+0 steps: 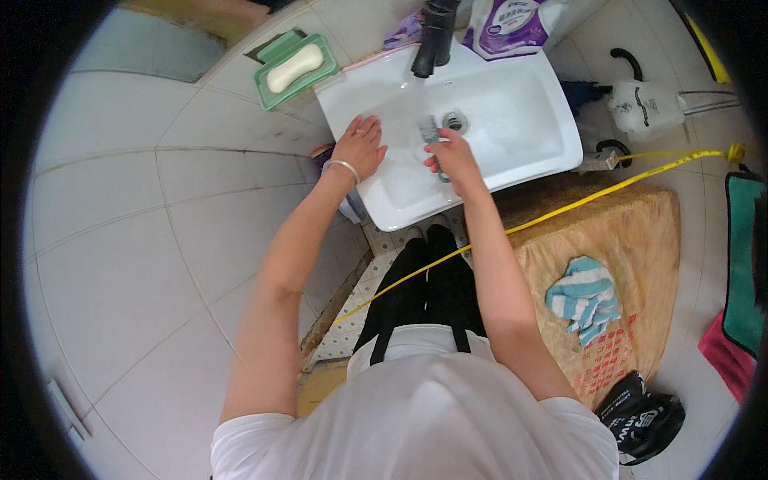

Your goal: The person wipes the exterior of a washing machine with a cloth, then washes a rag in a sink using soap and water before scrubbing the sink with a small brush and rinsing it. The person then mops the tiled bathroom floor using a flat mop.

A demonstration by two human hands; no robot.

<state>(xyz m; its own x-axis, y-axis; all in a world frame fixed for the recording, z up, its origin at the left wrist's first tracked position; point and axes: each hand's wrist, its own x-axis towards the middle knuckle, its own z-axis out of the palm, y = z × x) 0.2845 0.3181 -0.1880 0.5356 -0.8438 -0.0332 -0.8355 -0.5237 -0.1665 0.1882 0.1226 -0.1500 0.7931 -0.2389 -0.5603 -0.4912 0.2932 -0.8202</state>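
A white ceramic washbasin (516, 162) lies before me, with a metal drain (454, 121) and a black faucet (433, 45) at its back edge. In my right hand (454, 159) is the grey-green handle of a small scrub brush (429, 129). Its pale bristle head points away from me, just left of the drain; whether it touches the basin I cannot tell. My left hand (361, 147) is stretched flat over the basin's left side, palm down and holding nothing. A light bangle (345, 170) circles that wrist.
Left of the faucet, a green soap dish (330, 69) holds a white soap bar (295, 68). A purple-and-white detergent pouch (510, 30) stands behind the basin. A yellow hose (600, 193) crosses by my right forearm. On a brown covered surface (648, 240) lies a striped cloth (583, 294).
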